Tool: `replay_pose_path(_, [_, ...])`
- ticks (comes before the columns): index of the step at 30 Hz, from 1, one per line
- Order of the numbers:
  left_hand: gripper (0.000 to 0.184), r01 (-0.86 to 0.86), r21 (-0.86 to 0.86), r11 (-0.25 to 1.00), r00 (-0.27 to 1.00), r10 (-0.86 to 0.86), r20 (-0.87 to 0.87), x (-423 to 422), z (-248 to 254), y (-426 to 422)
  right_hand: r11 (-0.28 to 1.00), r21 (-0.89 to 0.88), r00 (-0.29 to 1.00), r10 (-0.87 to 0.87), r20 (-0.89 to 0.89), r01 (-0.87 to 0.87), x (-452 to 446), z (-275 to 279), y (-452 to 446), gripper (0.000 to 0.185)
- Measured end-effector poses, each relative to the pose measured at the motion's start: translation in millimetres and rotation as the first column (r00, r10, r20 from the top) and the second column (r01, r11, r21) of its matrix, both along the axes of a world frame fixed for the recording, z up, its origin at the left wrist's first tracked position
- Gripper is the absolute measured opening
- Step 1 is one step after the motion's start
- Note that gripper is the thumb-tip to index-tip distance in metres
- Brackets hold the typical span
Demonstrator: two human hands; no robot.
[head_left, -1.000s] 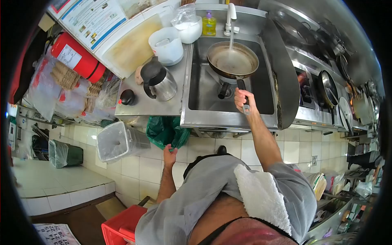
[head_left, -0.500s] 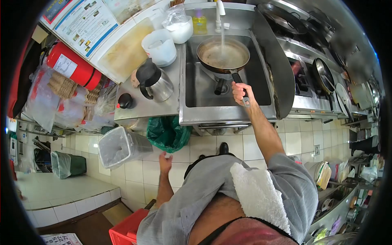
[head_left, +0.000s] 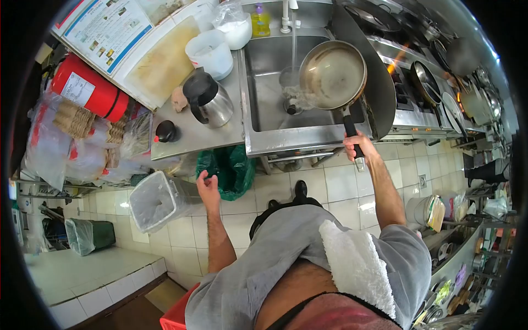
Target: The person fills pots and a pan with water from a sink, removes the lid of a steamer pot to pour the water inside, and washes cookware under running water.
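Note:
My right hand grips the black handle of a frying pan, tilted over the right part of the steel sink. Water spills from the pan's left edge into the sink. From the white faucet a stream runs down left of the pan. My left hand is raised beside the green-lined bin, fingers apart and slightly curled, holding nothing.
A steel jug, a black lid and white tubs stand on the left counter. The stove with pans lies right, flames visible. A clear bin stands on the floor at left.
The pan has moved right out of the water stream and tipped, with water now pouring from it. My right hand moved right with it. My left hand has risen and moved left.

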State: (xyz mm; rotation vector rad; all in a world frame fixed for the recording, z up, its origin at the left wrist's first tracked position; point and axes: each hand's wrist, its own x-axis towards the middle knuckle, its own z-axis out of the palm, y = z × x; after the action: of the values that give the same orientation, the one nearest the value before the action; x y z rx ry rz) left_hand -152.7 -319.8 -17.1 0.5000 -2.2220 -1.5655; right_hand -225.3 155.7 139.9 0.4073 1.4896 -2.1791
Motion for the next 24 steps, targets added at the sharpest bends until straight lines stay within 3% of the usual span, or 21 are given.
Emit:
replay_pose_path(1, [0.039, 0.007, 0.005, 1.0, 1.0, -0.007, 0.005, -1, -1, 1, 1.0, 0.005, 1.0, -0.007, 0.005, 0.007, 3, 3, 2, 0.022])
replay_pose_path(3, [0.038, 0.015, -0.078, 0.997, 0.996, -0.022, -0.085, -8, -3, 2, 0.919, 0.394, 0.995, 0.019, -0.097, 0.021, 9, 4, 6, 0.021])
replay_pose_path(4, [0.035, -0.008, -0.184, 0.983, 0.999, 0.0, -0.041, -17, 14, -1, 0.873, 0.486, 0.989, 0.05, -0.14, 0.025, 10, 2, 8, 0.022])
replay_pose_path(5, [0.033, -0.083, -0.308, 0.948, 0.985, 0.032, -0.167, -32, 21, -10, 0.87, 0.492, 0.989, 0.053, -0.136, 0.021, 12, 0, 9, 0.022])
replay_pose_path(6, [0.03, -0.169, -0.418, 0.892, 0.956, 0.045, -0.291, -45, 28, -16, 0.763, 0.645, 0.983, 0.077, -0.165, 0.048, 14, -1, 9, 0.021])
replay_pose_path(7, [0.03, -0.17, -0.417, 0.893, 0.957, 0.048, -0.287, -55, 41, -13, 0.63, 0.772, 0.976, 0.106, -0.191, 0.082, 16, -3, 10, 0.021])
replay_pose_path(10, [0.026, -0.239, -0.418, 0.876, 0.934, 0.089, -0.347, -81, 81, -1, 0.553, 0.824, 0.969, 0.111, -0.219, 0.123, 20, -5, 10, 0.019])
replay_pose_path(11, [0.025, -0.119, -0.43, 0.895, 0.949, -0.024, -0.313, -85, 88, 17, 0.513, 0.846, 0.967, 0.109, -0.231, 0.144, 21, -6, 9, 0.018])
replay_pose_path(12, [0.024, 0.002, -0.436, 0.9, 0.951, -0.137, -0.278, -89, 93, 37, 0.514, 0.845, 0.967, 0.103, -0.231, 0.147, 20, -3, 9, 0.018])
replay_pose_path(14, [0.023, 0.183, -0.358, 0.916, 0.925, -0.284, -0.254, -100, 94, 79, 0.731, 0.68, 0.991, 0.046, -0.127, 0.053, 16, 12, 6, 0.017])
replay_pose_path(15, [0.024, 0.272, -0.206, 0.94, 0.921, -0.316, -0.229, -104, 101, 105, 0.733, 0.678, 0.991, 0.042, -0.127, 0.056, 13, 19, 6, 0.017])
replay_pose_path(18, [0.029, 0.427, -0.271, 0.863, 0.882, -0.463, -0.084, -142, 88, 160, 0.925, 0.379, 0.999, 0.0, 0.048, -0.018, -7, 36, 15, 0.015])
replay_pose_path(20, [0.03, 0.523, -0.334, 0.784, 0.835, -0.549, 0.02, -178, 81, 189, 0.954, 0.297, 0.99, 0.004, 0.139, -0.046, -24, 33, 24, 0.013])
replay_pose_path(24, [0.031, 0.558, -0.482, 0.675, 0.817, -0.55, 0.175, -254, 59, 230, 0.986, 0.145, 0.925, 0.027, 0.379, -0.088, -61, 29, 23, 0.012])
